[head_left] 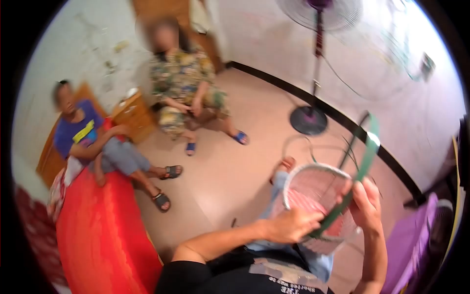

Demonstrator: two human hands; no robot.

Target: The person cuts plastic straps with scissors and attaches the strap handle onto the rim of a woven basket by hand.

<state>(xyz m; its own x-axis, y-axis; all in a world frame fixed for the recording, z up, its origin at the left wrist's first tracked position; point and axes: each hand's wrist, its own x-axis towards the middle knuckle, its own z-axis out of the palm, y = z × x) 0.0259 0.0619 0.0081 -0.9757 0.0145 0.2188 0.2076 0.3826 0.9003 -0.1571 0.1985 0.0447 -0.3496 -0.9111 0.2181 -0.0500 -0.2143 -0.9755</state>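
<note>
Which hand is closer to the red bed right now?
Left hand: by the green strip, to the right of the red bed. The right hand is farther right, away from it.

Two hands were in play, left hand [293, 226] and right hand [367, 203], with one basket [323, 183]! Beyond came two seated people [183, 81], one fan [319, 41], two blue slippers [240, 137], two dark sandals [161, 202].

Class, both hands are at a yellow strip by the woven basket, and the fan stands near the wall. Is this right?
The colour is wrong: the strip is green, as the head view shows. The left hand and right hand are at it by the basket; the fan stands near the wall.
</note>
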